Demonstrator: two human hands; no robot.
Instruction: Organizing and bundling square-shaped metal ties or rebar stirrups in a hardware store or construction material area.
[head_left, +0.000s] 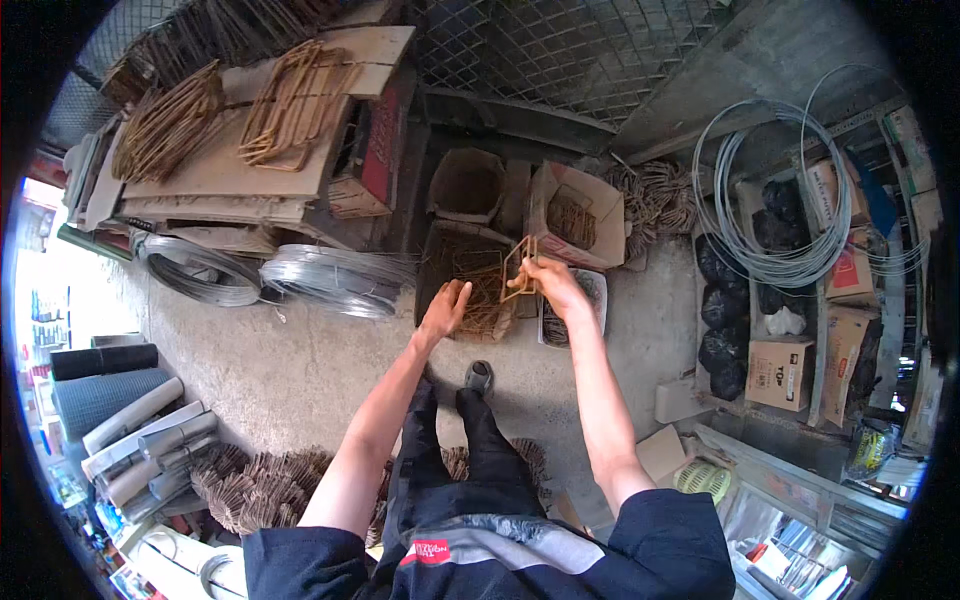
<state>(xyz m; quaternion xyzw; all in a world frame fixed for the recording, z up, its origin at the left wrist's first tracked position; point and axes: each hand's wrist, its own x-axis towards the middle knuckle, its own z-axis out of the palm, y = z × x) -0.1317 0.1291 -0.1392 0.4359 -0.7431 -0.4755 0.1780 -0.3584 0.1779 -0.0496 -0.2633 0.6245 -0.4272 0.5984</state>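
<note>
Held out in front of me, my right hand (555, 284) is closed around a rusty rectangular rebar stirrup (508, 272). The stirrup hangs tilted over the right side of a dark box (432, 246) full of rusty bent rods (480, 270). My left hand (446, 308) is at the near left edge of that box, its fingers stretched out and nothing seen in them. Beside my right wrist stands a light-rimmed container (601, 305) of small dark pieces, partly hidden by my arm.
A cardboard box (611, 205) with rusty pieces and a brown bin (467, 184) stand farther off. Rusty stirrups (300, 105) lie on a wooden stack at left, above wire coils (328, 280). More wire (735, 250) hangs at right near shelves. Bundled rusty rods (262, 490) lie behind me.
</note>
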